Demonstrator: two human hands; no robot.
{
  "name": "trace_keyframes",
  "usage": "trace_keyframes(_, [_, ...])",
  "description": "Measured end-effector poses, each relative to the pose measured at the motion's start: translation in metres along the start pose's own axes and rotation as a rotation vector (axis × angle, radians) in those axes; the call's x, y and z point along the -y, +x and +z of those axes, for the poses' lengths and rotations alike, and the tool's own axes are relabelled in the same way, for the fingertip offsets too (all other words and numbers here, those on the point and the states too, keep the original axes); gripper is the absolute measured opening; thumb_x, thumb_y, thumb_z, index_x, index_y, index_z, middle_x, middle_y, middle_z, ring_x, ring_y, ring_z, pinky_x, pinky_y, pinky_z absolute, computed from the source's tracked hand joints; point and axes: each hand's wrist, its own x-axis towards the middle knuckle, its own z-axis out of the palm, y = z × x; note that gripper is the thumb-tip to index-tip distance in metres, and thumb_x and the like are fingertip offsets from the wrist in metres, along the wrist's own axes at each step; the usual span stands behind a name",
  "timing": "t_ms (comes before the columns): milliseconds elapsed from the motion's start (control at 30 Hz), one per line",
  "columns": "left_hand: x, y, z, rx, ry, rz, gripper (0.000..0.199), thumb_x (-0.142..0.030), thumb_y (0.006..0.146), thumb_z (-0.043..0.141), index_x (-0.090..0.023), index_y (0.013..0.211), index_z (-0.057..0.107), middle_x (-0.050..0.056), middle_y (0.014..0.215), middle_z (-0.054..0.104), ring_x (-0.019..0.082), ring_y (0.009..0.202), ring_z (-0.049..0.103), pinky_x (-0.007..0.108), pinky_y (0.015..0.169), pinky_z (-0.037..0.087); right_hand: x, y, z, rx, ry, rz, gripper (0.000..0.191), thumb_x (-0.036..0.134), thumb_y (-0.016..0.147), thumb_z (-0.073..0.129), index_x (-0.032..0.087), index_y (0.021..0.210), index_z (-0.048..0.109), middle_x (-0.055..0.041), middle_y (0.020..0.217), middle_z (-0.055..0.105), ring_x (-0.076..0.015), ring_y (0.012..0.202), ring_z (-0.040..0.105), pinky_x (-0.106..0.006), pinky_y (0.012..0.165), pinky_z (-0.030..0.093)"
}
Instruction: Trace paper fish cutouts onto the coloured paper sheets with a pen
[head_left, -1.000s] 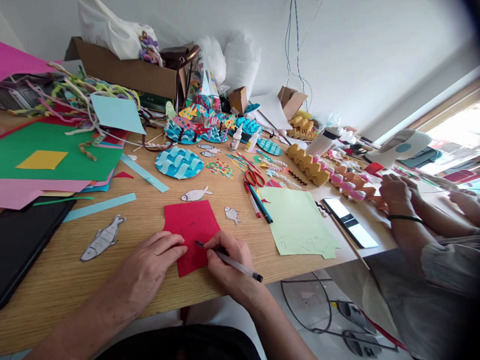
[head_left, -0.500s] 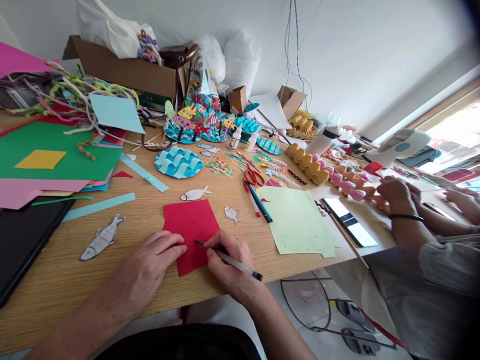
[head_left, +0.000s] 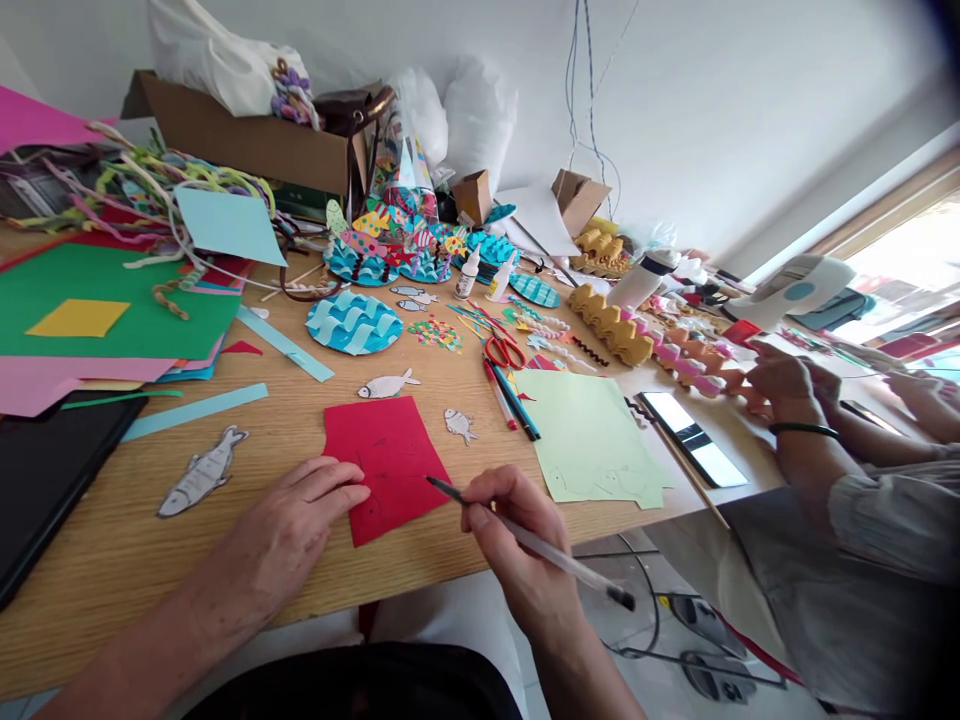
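A sheet of red paper (head_left: 405, 440) with thin dark drawn lines lies at the table's front edge. My left hand (head_left: 296, 520) rests flat with its fingertips on the paper's left side. In my right hand (head_left: 517, 530) is a clear-barrelled pen (head_left: 551, 552), its dark tip over the right part of the paper; I cannot tell whether it touches. Around the paper lie small cut-out paper fish: a white one (head_left: 388, 384) behind it, a grey one (head_left: 460, 425) to its right and a larger one (head_left: 201, 473) to the left.
Pale green paper (head_left: 592, 425) with fish sketches lies to the right, beside markers (head_left: 511, 400) and red scissors (head_left: 504, 350). A phone (head_left: 691, 438) is further right, near a co-worker's hands (head_left: 787, 385). Coloured sheets (head_left: 150, 320) and a black device (head_left: 60, 480) occupy the left.
My right hand has moved right and slightly toward me with the pen, uncovering the red paper's right side. The left hand stays on the paper.
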Motion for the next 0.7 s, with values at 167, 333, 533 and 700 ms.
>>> trace_keyframes(167, [-0.005,0.006,-0.018,-0.194,0.074,-0.009,0.030,-0.010,0.088,0.038,-0.023,0.104,0.060,0.003,0.099,0.061,0.016,0.091,0.059,0.027,0.082,0.049,-0.011,-0.017,-0.011,-0.116,-0.132,-0.083,0.008,0.019,0.080,0.050,0.021,0.079,0.057,0.0019,0.064,0.058,-0.0121,0.060,0.054,-0.022,0.056,0.042])
trace_keyframes(333, [-0.015,0.003,-0.038,-0.323,0.210,-0.103,0.025,-0.016,0.090,0.040,-0.028,0.106,0.056,0.003,0.091,0.051,0.018,0.082,0.058,0.029,0.070,0.049,-0.019,-0.029,-0.011,-0.122,-0.267,-0.184,0.009,0.019,0.082,0.050,0.021,0.083,0.058,0.0009,0.067,0.060,-0.0119,0.059,0.055,-0.022,0.056,0.043])
trace_keyframes(533, [-0.012,-0.013,-0.044,-0.276,0.205,-0.023,0.021,-0.027,0.095,0.036,-0.029,0.104,0.055,-0.001,0.092,0.060,0.013,0.081,0.062,0.025,0.076,0.051,-0.022,-0.034,-0.015,-0.085,-0.317,-0.222,0.009,0.019,0.084,0.049,0.021,0.082,0.057,0.0002,0.067,0.062,-0.0123,0.058,0.058,-0.022,0.054,0.044])
trace_keyframes(700, [-0.001,-0.022,-0.046,-0.255,0.213,-0.008,0.024,-0.035,0.096,0.034,-0.027,0.096,0.058,-0.002,0.091,0.065,0.012,0.080,0.065,0.021,0.079,0.051,-0.030,-0.033,-0.014,-0.075,-0.283,-0.253,0.015,0.019,0.088,0.046,0.022,0.092,0.060,-0.0007,0.073,0.066,-0.0126,0.065,0.062,-0.021,0.061,0.047])
